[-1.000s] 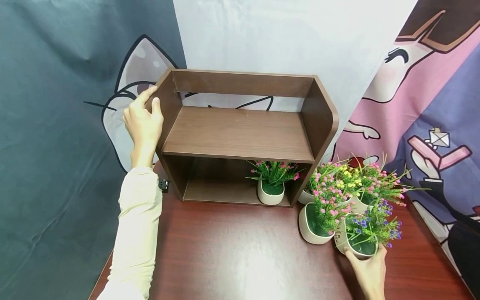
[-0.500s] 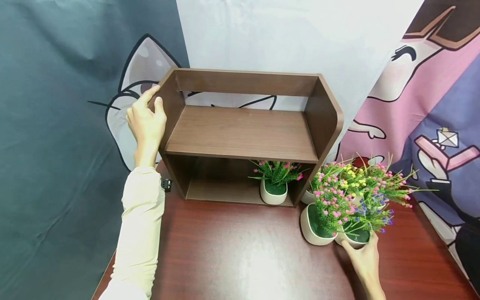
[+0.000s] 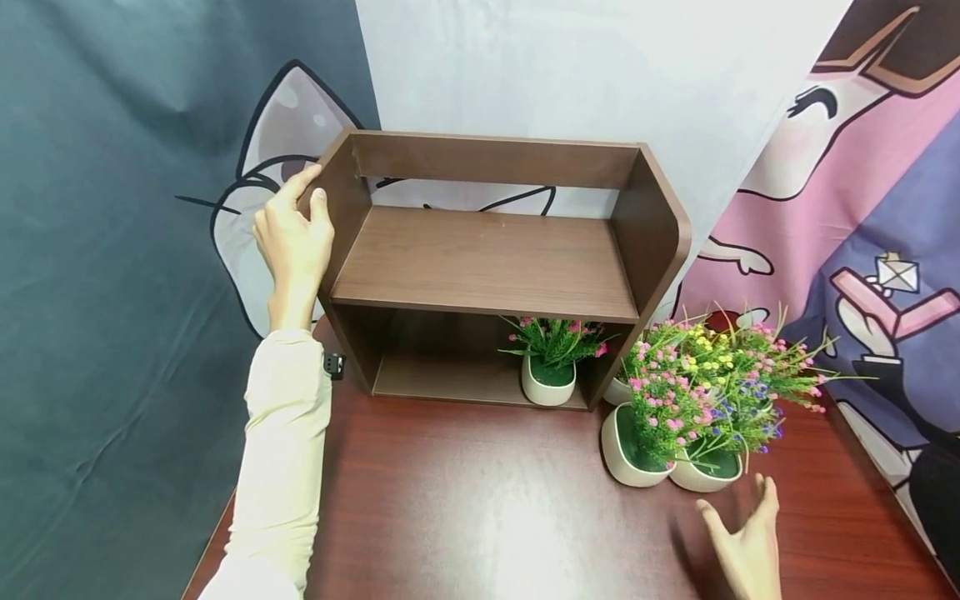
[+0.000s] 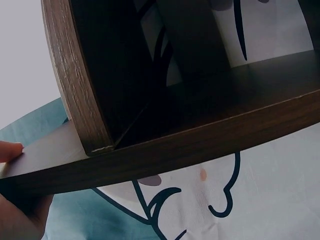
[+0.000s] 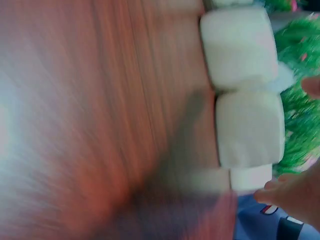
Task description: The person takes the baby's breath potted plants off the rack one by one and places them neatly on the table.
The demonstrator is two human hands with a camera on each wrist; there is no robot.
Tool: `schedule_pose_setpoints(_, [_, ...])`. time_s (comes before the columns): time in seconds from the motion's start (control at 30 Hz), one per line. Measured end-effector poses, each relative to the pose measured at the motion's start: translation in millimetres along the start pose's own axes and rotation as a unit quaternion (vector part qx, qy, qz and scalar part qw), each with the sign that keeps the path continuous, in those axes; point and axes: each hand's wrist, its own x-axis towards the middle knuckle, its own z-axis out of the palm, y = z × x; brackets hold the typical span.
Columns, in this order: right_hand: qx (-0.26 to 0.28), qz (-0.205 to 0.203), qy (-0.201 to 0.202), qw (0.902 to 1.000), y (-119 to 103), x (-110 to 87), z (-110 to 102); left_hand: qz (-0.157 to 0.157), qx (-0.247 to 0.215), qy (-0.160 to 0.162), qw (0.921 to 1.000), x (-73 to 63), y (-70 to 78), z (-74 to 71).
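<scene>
My left hand (image 3: pixel 295 242) grips the left side panel of a brown two-tier shelf (image 3: pixel 483 258). In the left wrist view, its fingers (image 4: pixel 9 151) lie on both sides of the panel's edge. At the lower right of the head view, my right hand (image 3: pixel 750 542) is spread with nothing in it, just in front of a potted plant with blue flowers (image 3: pixel 707 477). That plant stands on the table beside a potted plant with pink flowers (image 3: pixel 636 471). The right wrist view, blurred, shows the white pots (image 5: pixel 250 130) side by side and part of the hand.
A potted plant with deep pink flowers (image 3: pixel 547 387) stands in the shelf's lower tier, at its right. Behind the front pots are several more plants, including one with yellow flowers (image 3: pixel 708 350). Printed cloth (image 3: pixel 525 67) hangs behind the dark red table (image 3: pixel 450 492).
My right hand pushed the blue-flowered pot back and left against the pink-flowered one, then let go and drew back towards me. The left hand stays on the shelf.
</scene>
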Motion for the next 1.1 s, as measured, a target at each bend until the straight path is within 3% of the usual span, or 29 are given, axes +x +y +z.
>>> schedule_pose_setpoints(0.17, [0.032, -0.023, 0.065, 0.9971, -19.7, -33.7, 8.7, 0.002, 0.000, -0.002, 1.0000, -0.5, -0.2, -0.3])
schedule_pose_setpoints(0.23, [0.066, -0.068, 0.082, 0.9922, -25.5, -44.6, 17.2, 0.003, 0.002, 0.000, 1.0000, 0.0, -0.9, -1.3])
schedule_pose_setpoints(0.27, [0.108, -0.085, 0.084, 0.9869, -27.4, -49.3, 22.6, 0.004, 0.003, 0.001, 1.0000, 0.2, -1.0, -2.1])
schedule_pose_setpoints(0.37, [0.240, -0.119, 0.044, 0.9626, -34.9, -62.5, 38.1, 0.004, 0.007, 0.007, 0.9999, 1.0, -1.4, -3.6])
schedule_pose_setpoints(0.43, [0.285, -0.116, 0.010, 0.9513, -41.1, -68.9, 47.0, 0.005, 0.009, 0.007, 0.9999, 1.0, -1.1, -3.8])
schedule_pose_setpoints(0.47, [0.290, -0.115, -0.005, 0.9500, -43.8, -70.8, 50.7, 0.006, 0.010, 0.005, 0.9999, 0.9, -1.0, -3.3])
schedule_pose_setpoints(0.63, [0.200, -0.113, -0.062, 0.9714, -60.4, -72.1, 66.4, 0.011, 0.007, -0.002, 0.9999, -0.2, -0.1, 0.5])
schedule_pose_setpoints(0.83, [0.191, -0.084, -0.121, 0.9706, -76.7, -59.3, 95.4, 0.014, 0.000, -0.007, 0.9999, -1.7, -0.5, 2.7])
schedule_pose_setpoints(1.1, [0.232, -0.019, -0.150, 0.9608, -90.8, -30.2, 141.9, 0.013, -0.001, -0.009, 0.9999, -1.1, -2.2, 0.7])
